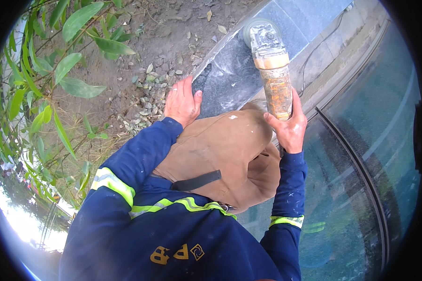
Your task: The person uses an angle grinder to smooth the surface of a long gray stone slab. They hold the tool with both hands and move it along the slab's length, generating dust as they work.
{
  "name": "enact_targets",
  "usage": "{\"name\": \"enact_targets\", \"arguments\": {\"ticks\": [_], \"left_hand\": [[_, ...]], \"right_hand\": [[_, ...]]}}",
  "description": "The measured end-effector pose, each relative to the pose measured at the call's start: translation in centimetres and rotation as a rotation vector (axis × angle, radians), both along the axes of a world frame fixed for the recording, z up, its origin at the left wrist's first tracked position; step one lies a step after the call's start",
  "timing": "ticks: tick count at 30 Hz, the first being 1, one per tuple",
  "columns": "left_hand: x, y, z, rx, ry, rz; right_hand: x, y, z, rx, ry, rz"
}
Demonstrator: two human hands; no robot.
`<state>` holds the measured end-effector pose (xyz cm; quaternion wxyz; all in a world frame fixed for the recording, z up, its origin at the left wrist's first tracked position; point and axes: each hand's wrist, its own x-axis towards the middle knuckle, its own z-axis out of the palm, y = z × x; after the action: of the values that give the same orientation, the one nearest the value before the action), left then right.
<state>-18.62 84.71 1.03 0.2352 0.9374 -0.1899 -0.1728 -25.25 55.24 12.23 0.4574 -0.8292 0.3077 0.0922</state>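
Observation:
My right hand (290,125) grips the rear body of a dusty angle grinder (272,70). Its disc end rests on a dark grey stone slab (229,79) dusted with white powder. My left hand (183,103) lies flat on the slab's left edge, fingers together, a ring on one finger. Both arms wear dark blue sleeves with yellow reflective bands. A brown leather apron (220,150) covers my knees just below the slab.
Bare soil with pebbles and dry leaves (150,61) lies left of the slab. Green leafy branches (65,70) hang at the left. A cable (314,51) runs over the stone coping. A pool of blue-green water (370,154) with a black hose lies at the right.

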Motion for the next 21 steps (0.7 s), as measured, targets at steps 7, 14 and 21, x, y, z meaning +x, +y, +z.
{"name": "enact_targets", "arguments": {"ticks": [7,14,21], "left_hand": [[0.1,-0.2,0.4,0.011,0.067,0.001],[0.1,-0.3,0.2,0.012,0.031,-0.011],[0.1,-0.2,0.3,0.014,0.012,-0.014]], "right_hand": [[-0.2,0.0,0.0,-0.03,0.007,0.021],[1.0,0.2,-0.2,0.001,-0.009,-0.051],[1.0,0.1,-0.4,-0.067,-0.019,0.055]]}}
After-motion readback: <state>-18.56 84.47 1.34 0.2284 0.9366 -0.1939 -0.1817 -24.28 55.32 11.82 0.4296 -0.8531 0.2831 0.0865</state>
